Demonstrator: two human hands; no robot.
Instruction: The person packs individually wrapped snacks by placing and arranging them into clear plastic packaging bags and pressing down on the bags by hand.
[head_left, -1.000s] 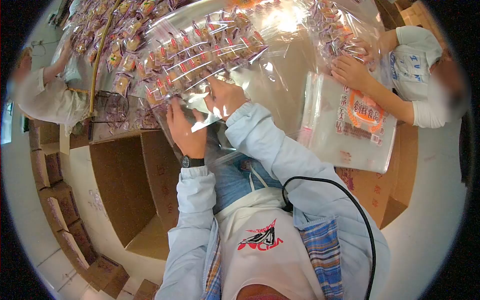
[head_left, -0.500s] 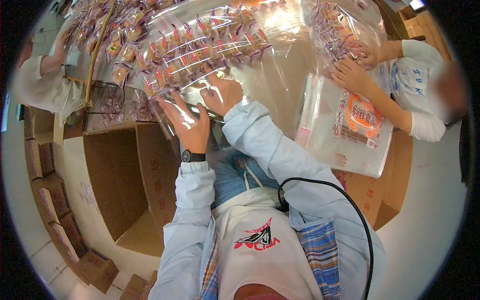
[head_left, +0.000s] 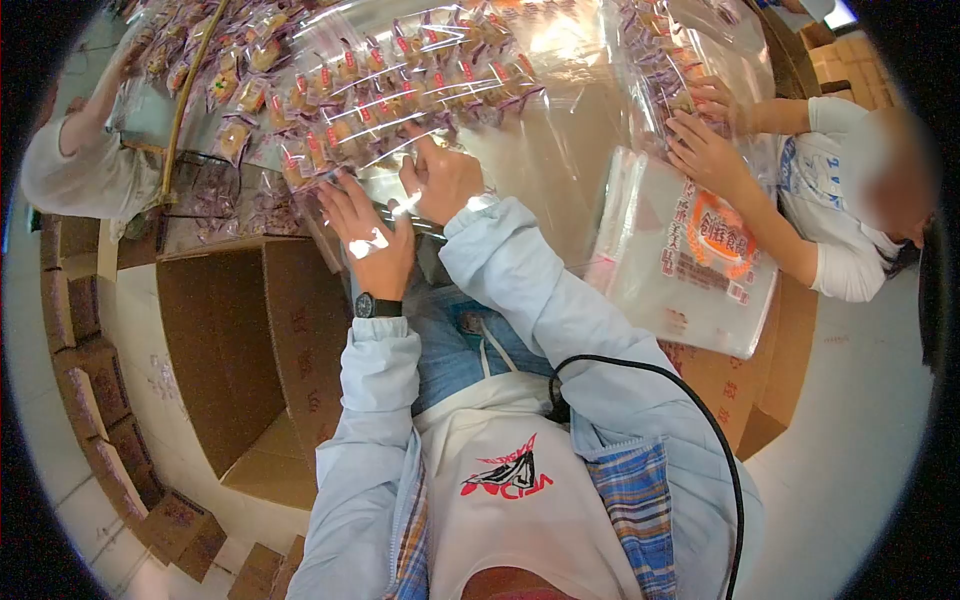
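My left hand (head_left: 372, 240), with a black watch at its wrist, lies on the near edge of a clear plastic bag (head_left: 385, 185), fingers stretched out. Glare across its back looks like film over it; I cannot tell whether it is inside the bag. My right hand (head_left: 447, 182) rests just to the right, index finger pointing forward and thumb apart, touching the plastic near the lowest row. Rows of small wrapped snacks (head_left: 405, 95), in purple-edged packets with red labels, lie under the clear film beyond both hands.
Loose wrapped snacks (head_left: 235, 90) cover the table's far left, beside a yellowish rod (head_left: 190, 100). Printed clear bags (head_left: 690, 260) are stacked at right. A co-worker's hands (head_left: 705, 145) touch more packets; another person's sleeve (head_left: 85, 170) shows left. An open cardboard box (head_left: 225, 350) stands below the table.
My hands stay in nearly the same place on the plastic, with only slight finger movement. The view has shifted a little. The co-worker at right leans slightly nearer the table's front.
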